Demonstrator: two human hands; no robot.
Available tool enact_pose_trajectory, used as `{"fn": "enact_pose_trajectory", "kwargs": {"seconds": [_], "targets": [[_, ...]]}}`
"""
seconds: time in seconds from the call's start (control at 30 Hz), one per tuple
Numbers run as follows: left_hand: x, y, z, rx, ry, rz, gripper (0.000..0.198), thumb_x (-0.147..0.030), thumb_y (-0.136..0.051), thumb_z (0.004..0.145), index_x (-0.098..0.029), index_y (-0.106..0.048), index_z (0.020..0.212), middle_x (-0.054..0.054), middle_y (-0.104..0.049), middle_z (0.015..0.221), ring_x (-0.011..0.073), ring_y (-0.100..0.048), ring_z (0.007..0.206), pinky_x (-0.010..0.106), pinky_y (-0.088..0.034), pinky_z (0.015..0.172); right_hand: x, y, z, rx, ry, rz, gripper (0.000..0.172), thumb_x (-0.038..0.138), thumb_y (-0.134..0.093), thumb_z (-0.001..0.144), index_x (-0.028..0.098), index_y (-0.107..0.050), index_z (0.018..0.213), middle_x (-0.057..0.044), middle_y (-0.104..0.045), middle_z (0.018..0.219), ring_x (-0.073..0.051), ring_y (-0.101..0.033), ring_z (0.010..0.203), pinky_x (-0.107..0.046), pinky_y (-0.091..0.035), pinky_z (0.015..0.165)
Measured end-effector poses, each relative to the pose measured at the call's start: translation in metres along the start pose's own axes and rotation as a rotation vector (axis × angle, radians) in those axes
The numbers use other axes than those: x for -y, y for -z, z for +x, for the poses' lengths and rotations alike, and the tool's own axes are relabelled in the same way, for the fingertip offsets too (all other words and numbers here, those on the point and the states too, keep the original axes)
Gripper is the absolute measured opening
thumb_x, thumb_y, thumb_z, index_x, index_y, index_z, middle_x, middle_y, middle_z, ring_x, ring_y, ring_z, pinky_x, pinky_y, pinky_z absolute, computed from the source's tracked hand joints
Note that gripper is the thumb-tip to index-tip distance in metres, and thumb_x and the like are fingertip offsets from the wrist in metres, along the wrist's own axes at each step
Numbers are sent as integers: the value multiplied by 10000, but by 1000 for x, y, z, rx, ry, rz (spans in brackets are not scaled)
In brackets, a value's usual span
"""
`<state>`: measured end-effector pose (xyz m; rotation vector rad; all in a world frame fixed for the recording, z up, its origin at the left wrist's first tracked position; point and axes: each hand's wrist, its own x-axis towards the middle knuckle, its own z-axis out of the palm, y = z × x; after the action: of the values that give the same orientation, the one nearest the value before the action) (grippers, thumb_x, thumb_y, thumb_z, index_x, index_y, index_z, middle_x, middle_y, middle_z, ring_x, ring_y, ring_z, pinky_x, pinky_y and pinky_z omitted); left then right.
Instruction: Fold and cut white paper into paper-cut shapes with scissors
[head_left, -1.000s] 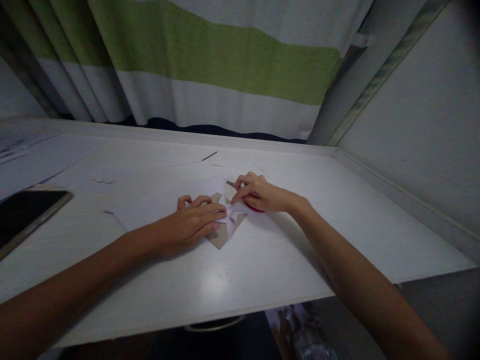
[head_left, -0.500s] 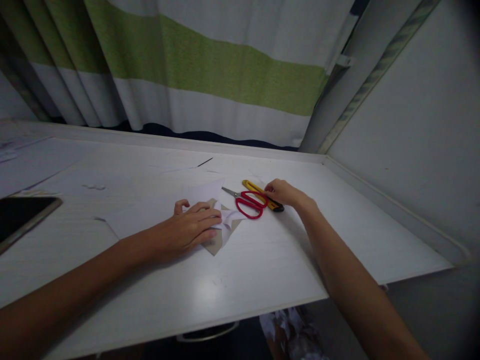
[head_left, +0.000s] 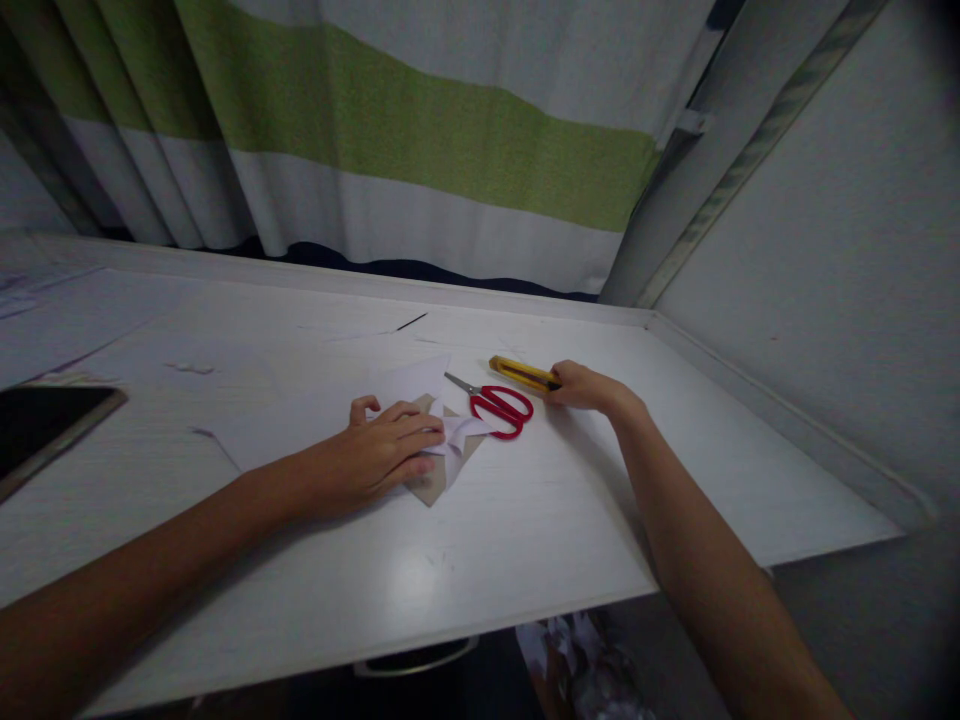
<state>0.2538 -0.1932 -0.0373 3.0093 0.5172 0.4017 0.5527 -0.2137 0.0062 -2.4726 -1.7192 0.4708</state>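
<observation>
With its fingers wrapped round the dark end, my right hand holds a yellow utility knife that points left. Red-handled scissors lie on the table just left of that hand, blades toward the far left. My left hand rests with fingers stretched out over a folded white paper piece on a beige card. Part of the card and paper is hidden under the fingers. White paper sheets lie beneath and behind this hand.
A phone or tablet with a dark screen lies at the left. A thin black stick is near the table's back edge. Small white scraps lie left of centre. A striped curtain hangs behind the white table.
My right hand has taken hold of the utility knife and drawn its dark end away from the scissors, up and to the right. My left hand stays in place.
</observation>
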Motion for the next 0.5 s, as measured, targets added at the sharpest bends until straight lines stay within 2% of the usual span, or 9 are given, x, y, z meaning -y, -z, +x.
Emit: {"fn": "enact_pose_trajectory", "kwargs": {"seconds": [0.07, 0.13, 0.2, 0.27, 0.37, 0.5], "targets": [[0, 0, 0, 5, 1, 5, 311, -333, -282, 873, -246, -447, 1122, 24, -533, 1156, 209, -391, 1066, 366, -127, 804, 0, 3, -2, -85, -4, 81, 229, 176, -507, 698, 128, -489, 922, -112, -592, 837, -175, -569, 699, -274, -440, 587], [0, 1, 0, 8, 3, 6, 311, -335, -279, 873, -252, -445, 1123, 20, -529, 1161, 207, -392, 1066, 364, -129, 807, 2, 6, -7, -115, 73, 369, 224, 153, -434, 750, 134, -437, 973, -92, -585, 818, -143, -575, 664, -260, -456, 588], [0, 1, 0, 14, 3, 0, 309, -332, -273, 876, -257, -444, 1121, 15, -525, 1166, 202, -394, 1064, 362, -128, 809, 8, 9, -12, -72, 221, 751, 206, 122, -417, 759, 144, -431, 964, -59, -579, 785, -118, -575, 641, -250, -465, 609], [0, 1, 0, 23, 3, -3, 307, -337, -273, 876, -261, -440, 1123, 10, -521, 1172, 200, -391, 1066, 362, -125, 808, 14, 10, -15, -25, 358, 984, 158, 106, -429, 754, 142, -465, 904, -36, -572, 748, -102, -565, 623, -241, -458, 628], [-1, 2, 1, 29, 12, 1, 310, -347, -275, 876, -261, -440, 1123, 7, -519, 1176, 205, -381, 1075, 367, -117, 809, 22, 8, -16, -80, 428, 1051, 60, 139, -442, 769, 120, -499, 773, -25, -561, 673, -80, -532, 553, -218, -429, 596], [-2, 2, 1, 33, 26, -8, 321, -355, -270, 876, -253, -448, 1123, 14, -524, 1169, 204, -379, 1075, 368, -111, 825, 27, 6, -15, -156, 415, 1072, 167, 263, -468, 788, 120, -489, 705, -16, -542, 591, -68, -483, 456, -207, -385, 510]]}}
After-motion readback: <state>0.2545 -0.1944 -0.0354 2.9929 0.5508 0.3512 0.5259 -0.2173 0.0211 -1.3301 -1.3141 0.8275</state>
